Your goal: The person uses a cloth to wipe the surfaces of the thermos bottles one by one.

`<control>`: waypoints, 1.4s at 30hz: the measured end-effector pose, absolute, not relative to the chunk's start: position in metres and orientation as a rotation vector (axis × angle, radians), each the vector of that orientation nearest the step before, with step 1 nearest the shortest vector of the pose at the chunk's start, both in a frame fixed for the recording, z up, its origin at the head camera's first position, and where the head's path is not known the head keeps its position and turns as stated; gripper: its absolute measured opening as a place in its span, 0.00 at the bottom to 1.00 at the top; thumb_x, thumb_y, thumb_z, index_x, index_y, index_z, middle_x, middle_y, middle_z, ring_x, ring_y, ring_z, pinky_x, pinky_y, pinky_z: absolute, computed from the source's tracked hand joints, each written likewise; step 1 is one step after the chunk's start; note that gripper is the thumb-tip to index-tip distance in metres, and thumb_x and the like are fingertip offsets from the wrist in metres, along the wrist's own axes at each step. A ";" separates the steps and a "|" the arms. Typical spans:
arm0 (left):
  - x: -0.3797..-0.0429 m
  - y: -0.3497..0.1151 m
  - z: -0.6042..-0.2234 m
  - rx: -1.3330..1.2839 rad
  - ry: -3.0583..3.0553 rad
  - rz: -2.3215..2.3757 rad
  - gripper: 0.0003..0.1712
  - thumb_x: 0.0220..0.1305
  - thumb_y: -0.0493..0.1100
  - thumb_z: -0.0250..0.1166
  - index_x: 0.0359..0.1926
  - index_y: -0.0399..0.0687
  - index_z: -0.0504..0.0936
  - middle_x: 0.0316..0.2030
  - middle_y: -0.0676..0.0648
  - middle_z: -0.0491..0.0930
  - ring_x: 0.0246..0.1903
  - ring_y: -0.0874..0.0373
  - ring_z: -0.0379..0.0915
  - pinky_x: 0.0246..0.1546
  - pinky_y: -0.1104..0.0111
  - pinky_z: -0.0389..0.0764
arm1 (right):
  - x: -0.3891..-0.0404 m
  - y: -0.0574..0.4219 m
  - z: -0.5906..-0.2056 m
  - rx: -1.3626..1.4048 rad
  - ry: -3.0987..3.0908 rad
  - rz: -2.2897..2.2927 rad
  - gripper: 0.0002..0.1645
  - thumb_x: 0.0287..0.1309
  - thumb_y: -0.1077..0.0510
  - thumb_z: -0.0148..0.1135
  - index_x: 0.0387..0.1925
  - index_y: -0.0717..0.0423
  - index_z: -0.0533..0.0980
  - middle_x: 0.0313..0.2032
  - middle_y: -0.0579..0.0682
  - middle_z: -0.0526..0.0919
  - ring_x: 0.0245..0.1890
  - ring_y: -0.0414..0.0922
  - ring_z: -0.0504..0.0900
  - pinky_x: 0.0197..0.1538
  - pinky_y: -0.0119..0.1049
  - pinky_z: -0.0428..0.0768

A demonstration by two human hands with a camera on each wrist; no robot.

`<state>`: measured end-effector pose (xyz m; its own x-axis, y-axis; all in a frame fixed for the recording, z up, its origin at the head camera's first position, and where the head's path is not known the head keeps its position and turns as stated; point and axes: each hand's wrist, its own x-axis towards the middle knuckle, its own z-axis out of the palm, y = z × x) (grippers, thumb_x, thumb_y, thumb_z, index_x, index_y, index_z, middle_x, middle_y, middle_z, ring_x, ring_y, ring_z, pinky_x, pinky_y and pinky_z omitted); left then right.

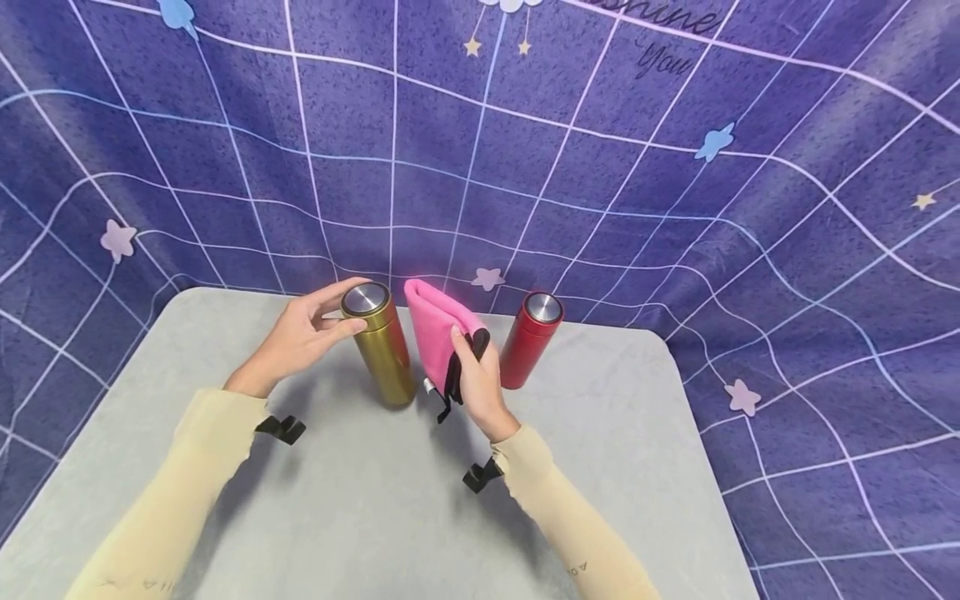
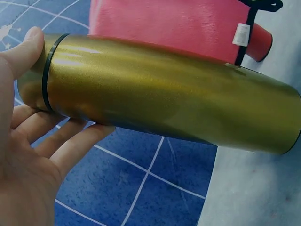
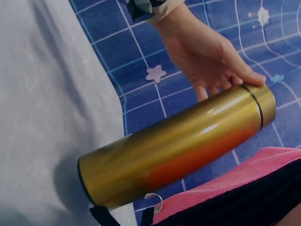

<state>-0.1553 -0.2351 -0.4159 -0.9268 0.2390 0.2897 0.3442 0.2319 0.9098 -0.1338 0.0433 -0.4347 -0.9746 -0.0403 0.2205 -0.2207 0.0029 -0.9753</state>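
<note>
Cream fabric sleeves (image 1: 165,492): left hand (image 1: 303,332) gripped gold metallic cylindrical flask (image 1: 386,362), best held steady; right hand (image 1: 482,383) clasped folded pink, black-trimmed cloth (image 1: 435,329).

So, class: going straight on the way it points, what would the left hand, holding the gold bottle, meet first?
Probably the pink fabric item in the right hand, just past the gold bottle, though depth is unclear.

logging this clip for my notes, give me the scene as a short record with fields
left hand: grips gold bottle near its top
right hand: holds pink cloth
pink cloth detail: white tag on its edge
red bottle: upright on grey table, untouched
backdrop: purple-blue, grid lines, stars
</note>
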 end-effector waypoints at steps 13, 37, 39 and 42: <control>-0.150 -0.223 -0.410 -0.556 -2.366 -1.798 0.34 0.74 0.37 0.69 0.78 0.46 0.72 0.69 0.38 0.78 0.58 0.69 0.81 0.54 0.76 0.84 | -0.119 0.028 -0.429 0.644 -2.210 1.845 0.25 0.81 0.54 0.56 0.74 0.49 0.75 0.55 0.53 0.87 0.50 0.52 0.86 0.64 0.41 0.81; -0.142 -0.220 -0.411 -0.600 -2.136 -1.908 0.35 0.66 0.25 0.71 0.74 0.39 0.76 0.65 0.51 0.83 0.60 0.64 0.82 0.54 0.73 0.85 | -0.118 0.032 -0.453 0.699 -2.214 1.866 0.27 0.81 0.54 0.57 0.76 0.45 0.73 0.62 0.47 0.84 0.47 0.51 0.85 0.50 0.40 0.87; -0.142 -0.219 -0.411 -0.603 -2.117 -1.919 0.35 0.66 0.24 0.70 0.74 0.38 0.76 0.65 0.52 0.83 0.61 0.63 0.82 0.54 0.72 0.86 | -0.118 0.033 -0.456 0.693 -2.220 1.878 0.27 0.81 0.53 0.57 0.76 0.45 0.73 0.65 0.46 0.83 0.51 0.51 0.85 0.51 0.42 0.89; -0.143 -0.219 -0.410 -0.606 -2.081 -1.931 0.36 0.65 0.22 0.69 0.74 0.36 0.75 0.65 0.51 0.83 0.61 0.62 0.82 0.54 0.73 0.86 | -0.119 0.036 -0.460 0.672 -2.235 1.873 0.27 0.81 0.53 0.57 0.76 0.44 0.74 0.65 0.46 0.83 0.49 0.53 0.87 0.51 0.42 0.89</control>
